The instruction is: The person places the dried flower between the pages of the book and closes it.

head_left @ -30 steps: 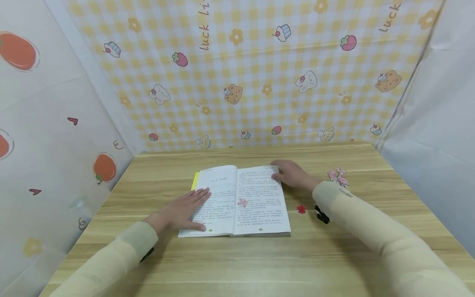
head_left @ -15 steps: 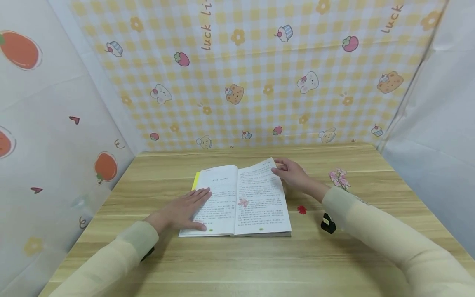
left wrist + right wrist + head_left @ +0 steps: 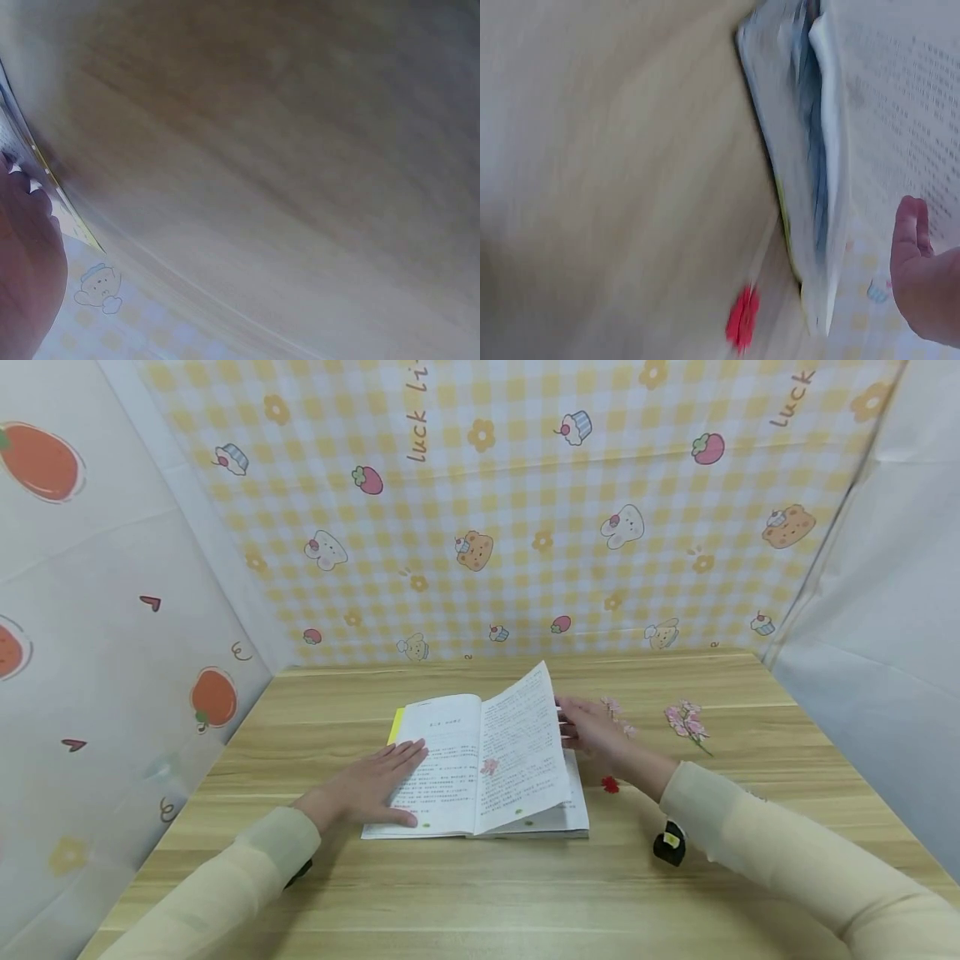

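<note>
An open book (image 3: 442, 718) with printed pages lies on the wooden table, a yellow edge showing at its upper left. My left hand (image 3: 367, 785) rests flat on the left page, fingers spread; in the left wrist view part of the left hand (image 3: 30, 262) shows beside the book's edge. A right-hand leaf (image 3: 525, 727) stands raised and tilted, its top corner highest. My right hand (image 3: 596, 731) is at that leaf's outer edge, fingers extended; the right wrist view shows the hand (image 3: 930, 277) against the printed paper. A small pink flower (image 3: 489, 767) shows on the leaf near the gutter.
Right of the book lie a red flower (image 3: 611, 784) and a pink flower sprig (image 3: 686, 720). Another pink flower (image 3: 615, 708) is partly hidden by the right hand. A checked cloth (image 3: 525, 485) hangs behind the table (image 3: 465, 893), with white cloth at both sides.
My right hand has moved from the right page's top corner outward and toward me as the leaf rose and tilted left. The left hand has stayed in place.
</note>
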Motion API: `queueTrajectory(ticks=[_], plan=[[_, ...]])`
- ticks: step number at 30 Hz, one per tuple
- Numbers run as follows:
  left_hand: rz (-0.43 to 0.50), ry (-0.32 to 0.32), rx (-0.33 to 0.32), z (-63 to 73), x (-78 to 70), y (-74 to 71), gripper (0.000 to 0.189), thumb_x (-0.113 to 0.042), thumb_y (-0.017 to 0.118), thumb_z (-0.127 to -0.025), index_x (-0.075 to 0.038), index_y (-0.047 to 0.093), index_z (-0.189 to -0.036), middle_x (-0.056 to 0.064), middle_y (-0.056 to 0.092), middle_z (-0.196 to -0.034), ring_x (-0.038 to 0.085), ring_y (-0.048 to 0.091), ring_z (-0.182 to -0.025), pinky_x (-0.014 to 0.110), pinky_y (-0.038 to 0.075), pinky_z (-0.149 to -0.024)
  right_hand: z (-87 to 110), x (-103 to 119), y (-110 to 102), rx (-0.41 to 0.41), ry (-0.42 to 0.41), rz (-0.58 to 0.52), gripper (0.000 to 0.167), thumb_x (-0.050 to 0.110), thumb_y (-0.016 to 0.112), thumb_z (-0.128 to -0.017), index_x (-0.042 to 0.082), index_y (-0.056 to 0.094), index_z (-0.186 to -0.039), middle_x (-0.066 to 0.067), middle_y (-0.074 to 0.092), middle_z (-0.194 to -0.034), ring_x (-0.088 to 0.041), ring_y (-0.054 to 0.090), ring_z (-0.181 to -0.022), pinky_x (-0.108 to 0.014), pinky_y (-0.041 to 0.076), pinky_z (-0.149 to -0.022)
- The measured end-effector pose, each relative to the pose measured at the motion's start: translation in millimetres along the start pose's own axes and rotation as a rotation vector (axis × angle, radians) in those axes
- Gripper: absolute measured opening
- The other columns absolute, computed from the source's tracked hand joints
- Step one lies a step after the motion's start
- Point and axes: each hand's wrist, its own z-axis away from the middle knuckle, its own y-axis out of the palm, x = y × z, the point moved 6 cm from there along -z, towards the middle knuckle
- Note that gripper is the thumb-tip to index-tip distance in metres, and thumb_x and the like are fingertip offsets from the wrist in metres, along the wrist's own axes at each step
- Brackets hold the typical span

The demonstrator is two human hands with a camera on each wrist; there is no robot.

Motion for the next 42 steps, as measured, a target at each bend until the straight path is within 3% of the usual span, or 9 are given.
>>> queueTrajectory(ticks=[5,11,15,20,24,26,33,37,42], plan=[[-0.006,-0.019,0.019,-0.6,1.0,1.3,0.112,-0.084,0.038,-0.080,-0.006,0.010,-0.156,0.006,0.004,-0.162,0.023,0.006,-0.147,0.037,0.011,-0.118,8.6,-3,19,0.009,0.040,-0.173,0.050,0.028,0.027,-0.109,-0.002,0.035,-0.147,-0.022,0.057,-0.126,-0.016,0.065,-0.097,-0.028,0.054,-0.083],[-0.011,-0.018,0.015,-1.4,0.8,2.5,0.112,-0.083,0.038,-0.081,-0.006,0.010,-0.156,0.006,0.005,-0.162,0.023,0.007,-0.147,0.038,0.013,-0.118,14.6,-13,45,0.053,0.049,-0.071,0.046,0.030,0.032,-0.107,-0.002,0.048,-0.138,-0.014,0.066,-0.109,-0.020,0.065,-0.092,-0.032,0.054,-0.081],[-0.010,-0.006,0.000,-0.8,-0.6,1.5,0.111,-0.082,0.041,-0.081,-0.004,0.012,-0.156,0.008,0.007,-0.162,0.025,0.009,-0.147,0.040,0.015,-0.117,17.5,-20,60,0.111,-0.004,0.038,0.050,0.030,0.040,-0.106,0.001,0.039,-0.146,-0.015,0.060,-0.126,-0.026,0.061,-0.110,-0.039,0.050,-0.093],[-0.013,-0.006,0.006,-0.1,-1.2,0.8,0.112,-0.082,0.040,-0.081,-0.004,0.012,-0.156,0.008,0.006,-0.162,0.024,0.008,-0.147,0.039,0.013,-0.118,21.9,-20,77,0.193,-0.178,0.323,0.053,0.022,0.048,-0.103,0.010,0.032,-0.152,-0.012,0.046,-0.146,-0.028,0.048,-0.128,-0.049,0.044,-0.099],[-0.004,-0.013,0.010,1.1,-0.8,0.3,0.112,-0.083,0.039,-0.081,-0.004,0.010,-0.156,0.009,0.005,-0.162,0.025,0.008,-0.147,0.040,0.014,-0.118,23.7,-18,88,0.252,-0.319,0.599,0.062,0.020,0.052,-0.102,0.022,0.023,-0.156,-0.006,0.038,-0.153,-0.020,0.042,-0.131,-0.047,0.042,-0.100],[0.008,-0.012,0.007,1.9,-0.7,0.0,0.112,-0.082,0.040,-0.082,-0.003,0.010,-0.155,0.009,0.005,-0.162,0.025,0.008,-0.147,0.040,0.014,-0.117,23.0,-17,93,0.279,-0.372,0.711,0.069,0.025,0.053,-0.101,0.023,0.014,-0.157,-0.005,0.028,-0.157,-0.016,0.032,-0.138,-0.043,0.034,-0.109],[0.051,0.027,-0.045,4.6,-1.5,-3.8,0.109,-0.075,0.047,-0.085,0.000,0.008,-0.155,0.013,0.005,-0.162,0.028,0.008,-0.147,0.042,0.013,-0.117,21.3,-23,104,0.343,-0.402,1.013,0.082,0.039,0.053,-0.100,0.000,0.007,-0.155,-0.016,0.009,-0.161,-0.025,0.009,-0.147,-0.042,0.016,-0.117],[0.111,0.053,-0.112,7.1,0.4,-8.1,0.101,-0.065,0.051,-0.090,0.000,0.009,-0.155,0.014,0.007,-0.161,0.029,0.009,-0.147,0.045,0.014,-0.117,20.3,-26,112,0.381,-0.473,1.164,0.084,0.043,0.052,-0.099,0.001,0.007,-0.155,-0.016,0.006,-0.161,-0.028,0.008,-0.147,-0.045,0.017,-0.116],[0.196,0.040,-0.234,9.8,8.4,-14.7,0.076,-0.039,0.048,-0.100,0.000,0.010,-0.155,0.015,0.014,-0.160,0.032,0.015,-0.145,0.050,0.018,-0.115,19.6,-29,121,0.426,-0.516,1.279,0.081,0.048,0.047,-0.100,0.004,0.007,-0.156,-0.015,0.003,-0.161,-0.025,0.005,-0.147,-0.044,0.016,-0.117]])
